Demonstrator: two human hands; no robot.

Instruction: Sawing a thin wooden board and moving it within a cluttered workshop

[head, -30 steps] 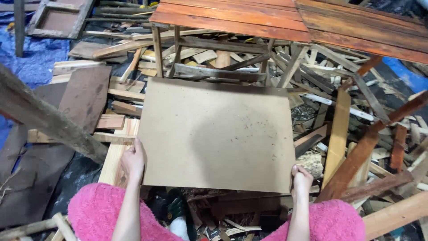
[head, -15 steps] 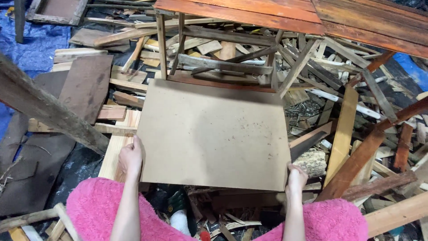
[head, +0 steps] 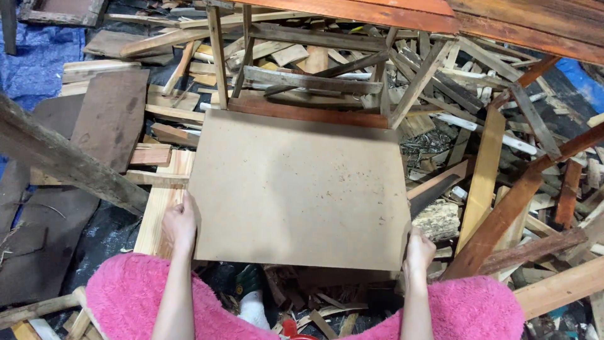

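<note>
Your knees in fuzzy pink fabric (head: 126, 296) sit nearest. Your left hand (head: 178, 221) grips the near left corner of a flat rectangular brown fibreboard panel (head: 302, 189), and your right hand (head: 418, 250) clamps its near right corner. The panel lies held over a heap of scrap wood offcuts (head: 440, 126). Its far edge meets a reddish wooden plank (head: 308, 114). Beyond stands a bare wooden slat frame (head: 314, 56), with a blue tarpaulin (head: 38, 56) at far left.

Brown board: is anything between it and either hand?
No. The left hand grips the brown board at its near left corner, the right hand at its near right corner. Both touch it directly.
</note>
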